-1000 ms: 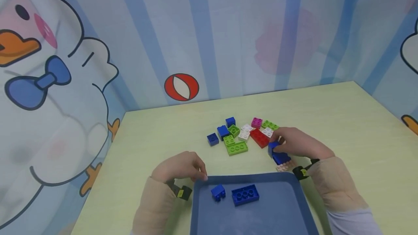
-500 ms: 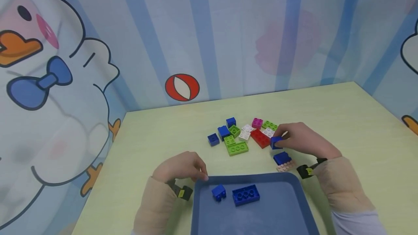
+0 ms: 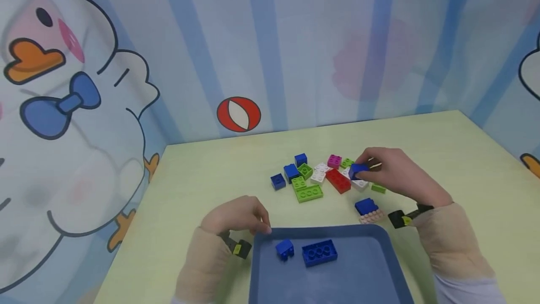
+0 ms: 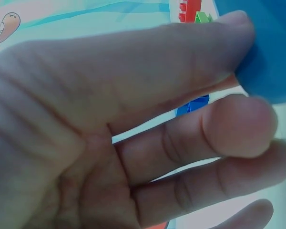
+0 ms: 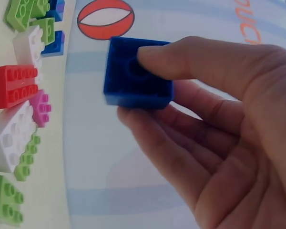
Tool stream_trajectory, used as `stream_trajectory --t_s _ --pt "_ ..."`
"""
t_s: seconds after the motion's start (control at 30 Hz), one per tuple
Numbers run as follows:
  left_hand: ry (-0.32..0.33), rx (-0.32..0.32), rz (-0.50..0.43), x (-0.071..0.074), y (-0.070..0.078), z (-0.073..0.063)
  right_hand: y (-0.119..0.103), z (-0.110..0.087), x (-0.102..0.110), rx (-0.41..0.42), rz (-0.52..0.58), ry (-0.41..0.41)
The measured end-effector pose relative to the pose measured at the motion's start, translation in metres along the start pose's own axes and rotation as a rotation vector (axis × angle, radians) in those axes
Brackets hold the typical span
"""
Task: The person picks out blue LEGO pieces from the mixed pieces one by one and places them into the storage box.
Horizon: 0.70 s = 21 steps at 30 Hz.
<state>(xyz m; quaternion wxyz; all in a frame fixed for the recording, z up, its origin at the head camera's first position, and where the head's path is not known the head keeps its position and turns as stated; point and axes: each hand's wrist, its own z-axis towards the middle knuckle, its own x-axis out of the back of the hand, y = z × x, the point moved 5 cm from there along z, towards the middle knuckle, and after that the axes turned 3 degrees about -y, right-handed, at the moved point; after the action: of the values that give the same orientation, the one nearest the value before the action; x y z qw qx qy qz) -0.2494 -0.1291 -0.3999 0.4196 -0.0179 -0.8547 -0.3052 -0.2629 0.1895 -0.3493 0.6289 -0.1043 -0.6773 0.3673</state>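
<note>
My right hand (image 3: 401,172) pinches a small blue toy brick (image 3: 357,171) between thumb and fingers, held up over the right side of the brick pile. In the right wrist view, the hollow underside of that blue brick (image 5: 128,86) faces the camera, with the thumb at its edge. At the far left corner of the blue-grey tray (image 3: 320,287), my left hand (image 3: 236,215) grips the rim between thumb and fingers. Two blue bricks lie in the tray: a small one (image 3: 285,250) and a longer upturned one (image 3: 319,253).
Beyond the tray lie loose bricks: a red one (image 3: 338,181), a magenta one (image 3: 334,161), a long green one (image 3: 309,193), several blue, white and other green ones. A blue brick (image 3: 366,206) and a pale pink brick (image 3: 372,217) sit near the tray's far right corner.
My right hand has lifted the small blue brick off the spot beside the other blue brick and carried it away from me. White and green bricks now show beneath it. The left hand stays put.
</note>
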Motion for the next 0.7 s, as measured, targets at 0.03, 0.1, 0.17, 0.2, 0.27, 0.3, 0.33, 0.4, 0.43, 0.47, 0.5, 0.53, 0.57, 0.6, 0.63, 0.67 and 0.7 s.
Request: stream_trajectory --t_s 0.03,0.1,0.17,0.2,0.27,0.3,0.33,0.4,0.43,0.47,0.5,0.53,0.57,0.6,0.63,0.67,0.7 --pt "0.001 0.003 0.004 0.0 0.0 0.0 -0.003 -0.001 0.001 0.01 0.011 0.006" --pt "0.002 0.008 0.008 0.0 -0.001 0.001 -0.011 -0.005 0.001 0.035 0.033 0.007" --pt "0.002 0.014 0.009 0.0 -0.001 0.001 -0.023 -0.008 0.0 0.076 0.037 0.002" --pt "0.003 0.016 0.009 0.001 -0.001 0.0 -0.029 -0.009 -0.002 0.103 0.027 -0.004" --pt "0.003 0.02 0.01 0.001 0.0 0.0 -0.045 -0.012 -0.006 0.167 -0.009 -0.022" --pt "0.003 0.021 0.01 0.002 0.0 -0.001 -0.053 -0.013 -0.009 0.2 -0.032 -0.037" --pt "0.003 0.023 0.011 0.002 0.001 -0.001 -0.062 -0.015 -0.013 0.237 -0.061 -0.051" --pt "0.003 0.026 0.01 0.003 0.001 -0.002 -0.078 -0.018 -0.022 0.305 -0.116 -0.094" --pt "0.003 0.028 0.008 0.003 0.001 -0.003 -0.086 -0.019 -0.027 0.329 -0.136 -0.121" --pt "0.003 0.03 0.006 0.003 0.0 -0.003 -0.093 -0.021 -0.032 0.351 -0.152 -0.148" --pt "0.003 0.031 0.006 0.003 0.0 -0.003 -0.099 -0.022 -0.038 0.369 -0.161 -0.178" --pt "0.003 0.033 0.006 0.003 0.0 -0.003 -0.105 -0.024 -0.044 0.381 -0.167 -0.208" --pt "0.004 0.032 0.007 0.003 0.0 -0.003 -0.111 -0.026 -0.05 0.392 -0.168 -0.239" --pt "0.004 0.033 0.009 0.002 0.0 -0.003 -0.115 -0.028 -0.055 0.401 -0.171 -0.262" --pt "0.003 0.031 0.01 0.002 0.001 -0.002 -0.12 -0.03 -0.061 0.416 -0.173 -0.285" --pt "0.004 0.028 0.013 0.002 0.001 -0.002 -0.124 -0.032 -0.066 0.437 -0.181 -0.301" --pt "0.005 0.024 0.015 0.001 0.002 -0.001 -0.127 -0.034 -0.071 0.457 -0.187 -0.314"
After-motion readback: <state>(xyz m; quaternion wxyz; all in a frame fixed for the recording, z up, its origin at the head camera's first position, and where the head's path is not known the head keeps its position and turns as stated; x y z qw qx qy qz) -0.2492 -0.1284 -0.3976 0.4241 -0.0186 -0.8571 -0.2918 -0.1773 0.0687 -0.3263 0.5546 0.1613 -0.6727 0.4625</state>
